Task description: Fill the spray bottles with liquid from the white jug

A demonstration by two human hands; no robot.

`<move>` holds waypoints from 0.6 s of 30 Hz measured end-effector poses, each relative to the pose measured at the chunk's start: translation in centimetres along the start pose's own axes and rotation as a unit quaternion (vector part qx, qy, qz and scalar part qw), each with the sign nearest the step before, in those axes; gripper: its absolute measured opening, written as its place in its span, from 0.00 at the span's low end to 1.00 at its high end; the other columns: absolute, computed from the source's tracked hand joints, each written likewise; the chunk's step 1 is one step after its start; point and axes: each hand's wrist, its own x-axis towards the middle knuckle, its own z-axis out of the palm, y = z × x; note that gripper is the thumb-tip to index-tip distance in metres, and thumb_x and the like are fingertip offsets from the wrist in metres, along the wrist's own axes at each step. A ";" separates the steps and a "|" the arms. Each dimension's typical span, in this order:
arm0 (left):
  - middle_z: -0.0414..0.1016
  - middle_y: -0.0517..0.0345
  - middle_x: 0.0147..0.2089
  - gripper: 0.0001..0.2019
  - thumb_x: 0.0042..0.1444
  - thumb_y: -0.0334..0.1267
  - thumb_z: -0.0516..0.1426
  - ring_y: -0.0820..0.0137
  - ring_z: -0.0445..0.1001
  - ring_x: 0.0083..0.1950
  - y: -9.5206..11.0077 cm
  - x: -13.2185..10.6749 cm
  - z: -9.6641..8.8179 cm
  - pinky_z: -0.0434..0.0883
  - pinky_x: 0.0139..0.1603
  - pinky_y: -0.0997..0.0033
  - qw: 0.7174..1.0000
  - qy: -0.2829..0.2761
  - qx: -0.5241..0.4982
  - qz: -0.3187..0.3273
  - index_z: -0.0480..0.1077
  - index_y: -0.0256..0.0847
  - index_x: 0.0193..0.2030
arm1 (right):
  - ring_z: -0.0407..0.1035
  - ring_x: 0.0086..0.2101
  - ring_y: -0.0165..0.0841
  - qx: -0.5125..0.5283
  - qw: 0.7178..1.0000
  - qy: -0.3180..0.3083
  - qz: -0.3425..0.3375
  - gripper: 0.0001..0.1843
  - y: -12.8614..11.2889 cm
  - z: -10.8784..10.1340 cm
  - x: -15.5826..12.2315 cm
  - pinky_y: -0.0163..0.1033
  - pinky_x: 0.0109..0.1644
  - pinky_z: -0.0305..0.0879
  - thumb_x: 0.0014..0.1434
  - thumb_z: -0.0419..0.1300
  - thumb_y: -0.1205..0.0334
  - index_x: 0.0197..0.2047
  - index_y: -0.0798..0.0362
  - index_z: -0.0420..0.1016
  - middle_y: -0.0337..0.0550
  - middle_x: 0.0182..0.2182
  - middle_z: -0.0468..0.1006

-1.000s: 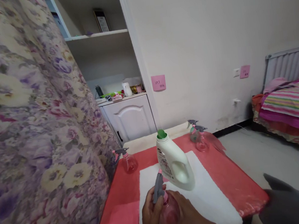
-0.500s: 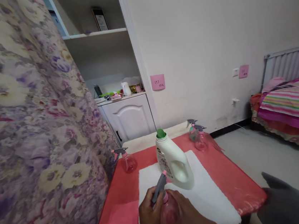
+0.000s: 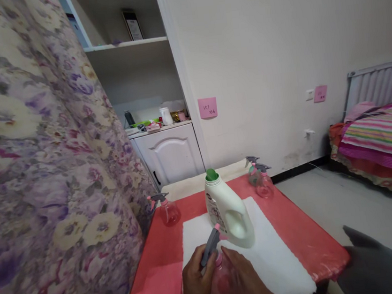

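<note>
A pink see-through spray bottle (image 3: 221, 278) with a grey trigger head (image 3: 209, 245) stands on a white towel (image 3: 265, 257) near the front of a red table (image 3: 298, 234). My left hand (image 3: 193, 284) wraps round the trigger head and neck from the left. My right hand (image 3: 243, 281) is closed round the bottle's body from the right. Just behind it stands a white detergent jug (image 3: 228, 211) with a green cap, handle facing me.
Another pink spray bottle (image 3: 167, 209) stands at the table's left side by a flowered curtain (image 3: 43, 174). Two more spray bottles (image 3: 262, 182) stand at the back right corner. A white cabinet (image 3: 170, 152) is behind, a striped bed (image 3: 382, 140) to the right.
The grey trigger head has turned and tilted further right between my hands. My right hand has shifted slightly up the bottle. The jug and other bottles have not moved.
</note>
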 end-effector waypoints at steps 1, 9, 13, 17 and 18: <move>0.80 0.59 0.35 0.10 0.56 0.45 0.58 0.66 0.77 0.37 0.0 0.0 0.0 0.72 0.37 0.75 1.000 0.001 0.001 0.000 0.75 0.43 0.40 | 0.63 0.56 0.60 -0.004 1.000 0.005 0.003 0.57 -0.3 -0.3 -0.3 0.62 0.62 0.58 0.26 0.73 0.67 0.63 0.53 0.61 0.60 0.57 0.69; 0.81 0.56 0.39 0.11 0.57 0.44 0.58 0.64 0.79 0.40 -0.1 -0.4 0.4 0.73 0.43 0.72 1.000 -0.001 -0.011 0.008 0.75 0.43 0.43 | 0.69 0.39 0.40 0.139 0.986 0.068 -0.058 0.20 -5.2 -2.7 -0.3 0.45 0.44 0.69 0.55 0.58 0.60 0.52 0.47 0.72 0.44 0.40 0.70; 0.80 0.51 0.48 0.14 0.58 0.45 0.57 0.61 0.78 0.49 -0.5 -0.3 0.4 0.73 0.50 0.68 0.999 0.000 -0.034 0.005 0.75 0.44 0.48 | 0.67 0.37 0.39 0.159 0.985 0.049 -0.055 0.14 -6.2 -2.4 1.1 0.44 0.42 0.67 0.55 0.59 0.60 0.45 0.50 0.76 0.43 0.36 0.67; 0.77 0.48 0.54 0.15 0.57 0.45 0.58 0.57 0.73 0.57 -0.9 -0.2 0.3 0.70 0.59 0.61 0.999 0.036 -0.032 0.023 0.76 0.43 0.49 | 0.67 0.36 0.38 0.167 0.982 0.057 -0.062 0.13 -5.9 -2.1 1.5 0.42 0.40 0.66 0.53 0.60 0.61 0.43 0.51 0.77 0.42 0.35 0.67; 0.77 0.48 0.54 0.15 0.57 0.45 0.58 0.57 0.74 0.57 -0.9 -0.2 0.3 0.70 0.58 0.60 0.999 0.029 -0.035 0.022 0.75 0.43 0.49 | 0.67 0.36 0.38 0.171 0.981 0.068 -0.059 0.13 -5.8 -2.0 1.5 0.41 0.40 0.66 0.52 0.60 0.62 0.42 0.51 0.77 0.42 0.35 0.68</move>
